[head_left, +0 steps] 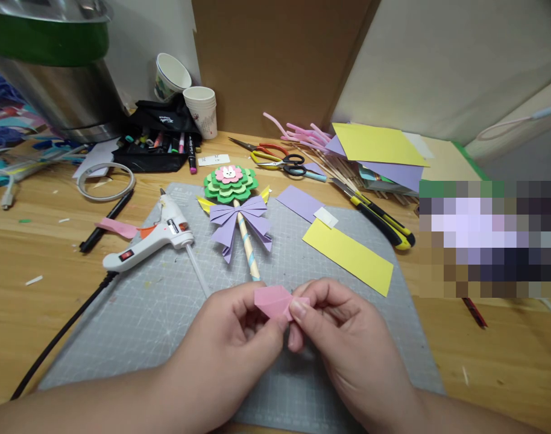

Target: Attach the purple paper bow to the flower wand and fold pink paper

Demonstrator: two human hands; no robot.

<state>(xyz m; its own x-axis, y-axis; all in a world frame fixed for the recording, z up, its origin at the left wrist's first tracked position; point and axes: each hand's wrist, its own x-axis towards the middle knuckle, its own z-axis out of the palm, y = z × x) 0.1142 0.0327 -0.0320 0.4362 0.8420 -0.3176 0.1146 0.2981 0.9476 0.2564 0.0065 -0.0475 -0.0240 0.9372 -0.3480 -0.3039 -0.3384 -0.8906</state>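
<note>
Between my two hands is a small piece of folded pink paper [270, 300], held above the cutting mat [135, 343]. My left hand [239, 337] pinches its lower left side with thumb and fingers. At its right end, my right hand [334, 331] grips it between thumb and index finger. Just beyond my hands lies a paper flower [230, 182] with green layers and a pink rabbit face in the centre. A purple paper bow [239, 220] sits on its striped stem [248, 247], whose lower end reaches toward my hands.
A white glue gun [153, 241] with a black cord lies left. Yellow paper [348, 256] and purple paper [302, 204] rest at right, near a utility knife [375, 214]. Scissors [284, 164], paper cups [201, 111], a pen pouch [153, 141] and a metal pot [76, 78] stand farther back.
</note>
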